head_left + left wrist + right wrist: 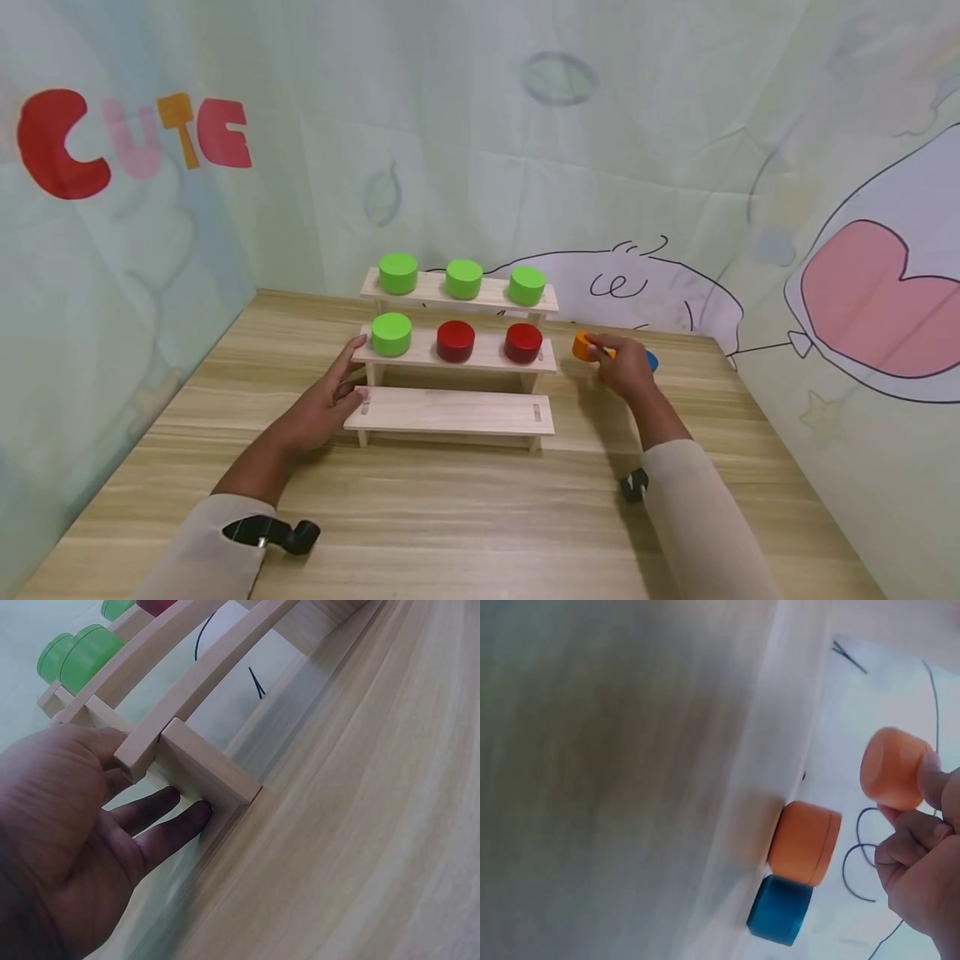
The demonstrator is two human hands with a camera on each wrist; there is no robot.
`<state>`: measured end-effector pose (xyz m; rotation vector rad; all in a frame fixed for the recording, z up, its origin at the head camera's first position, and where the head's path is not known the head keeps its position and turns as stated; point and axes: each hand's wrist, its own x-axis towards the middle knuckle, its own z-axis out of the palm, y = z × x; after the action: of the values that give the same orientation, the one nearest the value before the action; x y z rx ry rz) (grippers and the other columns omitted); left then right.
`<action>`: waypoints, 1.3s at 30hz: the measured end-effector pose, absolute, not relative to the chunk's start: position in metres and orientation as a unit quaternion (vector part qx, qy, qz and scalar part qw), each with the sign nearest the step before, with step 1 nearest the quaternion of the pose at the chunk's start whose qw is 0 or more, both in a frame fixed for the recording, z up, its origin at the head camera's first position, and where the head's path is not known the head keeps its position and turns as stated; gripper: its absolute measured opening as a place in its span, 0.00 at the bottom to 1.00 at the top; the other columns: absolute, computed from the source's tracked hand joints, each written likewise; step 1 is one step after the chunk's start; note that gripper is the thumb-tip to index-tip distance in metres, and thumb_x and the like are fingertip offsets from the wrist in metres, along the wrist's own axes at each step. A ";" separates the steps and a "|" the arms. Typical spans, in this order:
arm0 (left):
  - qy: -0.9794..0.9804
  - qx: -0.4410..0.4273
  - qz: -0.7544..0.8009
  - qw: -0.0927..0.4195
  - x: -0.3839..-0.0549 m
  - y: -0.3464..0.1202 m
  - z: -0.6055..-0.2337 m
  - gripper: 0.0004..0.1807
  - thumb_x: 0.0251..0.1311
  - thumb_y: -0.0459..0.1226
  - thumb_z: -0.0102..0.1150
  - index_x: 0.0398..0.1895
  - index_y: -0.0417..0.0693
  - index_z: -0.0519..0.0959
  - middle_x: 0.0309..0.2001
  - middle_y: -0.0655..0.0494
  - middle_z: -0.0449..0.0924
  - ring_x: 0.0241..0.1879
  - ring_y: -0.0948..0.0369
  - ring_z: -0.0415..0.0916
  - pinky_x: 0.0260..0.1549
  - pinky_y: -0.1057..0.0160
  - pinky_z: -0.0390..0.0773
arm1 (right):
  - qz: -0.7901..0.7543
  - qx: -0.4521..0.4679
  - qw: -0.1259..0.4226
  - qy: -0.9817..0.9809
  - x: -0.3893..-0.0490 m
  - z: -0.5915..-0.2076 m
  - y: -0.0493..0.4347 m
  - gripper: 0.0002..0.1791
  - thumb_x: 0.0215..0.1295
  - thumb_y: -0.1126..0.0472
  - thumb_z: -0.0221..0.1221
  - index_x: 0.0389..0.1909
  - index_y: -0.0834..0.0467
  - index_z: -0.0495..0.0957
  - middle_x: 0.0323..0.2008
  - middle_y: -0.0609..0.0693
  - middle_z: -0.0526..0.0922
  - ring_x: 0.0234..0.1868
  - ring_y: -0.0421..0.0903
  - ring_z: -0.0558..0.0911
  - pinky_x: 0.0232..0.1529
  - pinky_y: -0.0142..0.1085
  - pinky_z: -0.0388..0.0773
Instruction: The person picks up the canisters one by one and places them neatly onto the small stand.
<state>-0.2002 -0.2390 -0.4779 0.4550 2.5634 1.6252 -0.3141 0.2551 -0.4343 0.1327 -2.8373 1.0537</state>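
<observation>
A three-step wooden display stand (450, 410) stands on the table. My left hand (326, 408) touches its left end, thumb on the bottom step and a finger at the middle step. In the left wrist view, two fairly straight fingers (176, 832) reach to the stand's leg. My right hand (628, 367), right of the stand, pinches an orange round block (892, 766) raised off the table. Below it are another orange block (804, 844) and a blue block (780, 909), side by side. The top step holds three green blocks (464, 279); the middle one holds a green block (392, 334) and two red blocks (455, 342).
The wooden tabletop (465, 525) extends in front of the stand. A printed cloth backdrop (465, 167) with letters and a balloon drawing hangs behind and at both sides. Black wrist mounts (273, 533) sit on the sleeves.
</observation>
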 end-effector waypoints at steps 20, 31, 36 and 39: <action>0.838 0.144 0.524 0.036 -0.199 -0.238 -0.479 0.47 0.87 0.38 0.49 0.90 0.80 0.32 0.88 0.32 0.47 0.82 0.28 0.58 0.72 0.30 0.73 | 0.375 0.079 0.308 -0.871 -0.279 -0.416 0.223 0.19 0.79 0.67 0.64 0.66 0.66 0.84 0.62 0.66 0.87 0.65 0.65 0.87 0.56 0.58 0.90; 0.840 0.147 0.521 0.034 -0.199 -0.241 -0.478 0.48 0.87 0.38 0.49 0.89 0.83 0.31 0.87 0.31 0.47 0.82 0.27 0.58 0.71 0.29 0.73 | 0.404 0.138 0.401 -0.810 -0.263 -0.397 0.198 0.20 0.78 0.67 0.64 0.67 0.66 0.83 0.63 0.64 0.86 0.62 0.61 0.88 0.51 0.12 0.76; 0.841 0.149 0.520 0.032 -0.199 -0.240 -0.478 0.48 0.87 0.38 0.49 0.89 0.83 0.31 0.87 0.31 0.48 0.82 0.27 0.58 0.71 0.29 0.73 | 0.399 0.175 0.429 -0.791 -0.254 -0.389 0.185 0.21 0.79 0.65 0.63 0.68 0.66 0.82 0.66 0.66 0.85 0.65 0.62 0.87 0.55 0.14 0.77; 0.841 0.148 0.520 0.032 -0.199 -0.240 -0.478 0.48 0.87 0.38 0.49 0.89 0.83 0.31 0.87 0.31 0.48 0.82 0.27 0.58 0.71 0.29 0.73 | 0.402 0.184 0.441 -0.781 -0.251 -0.386 0.178 0.21 0.78 0.65 0.63 0.68 0.66 0.82 0.68 0.66 0.84 0.67 0.63 0.86 0.60 0.16 0.77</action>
<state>-0.1994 -0.2401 -0.4780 0.4547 2.5881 1.6011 -0.2509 0.1777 -0.3859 0.4574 -1.9395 0.9988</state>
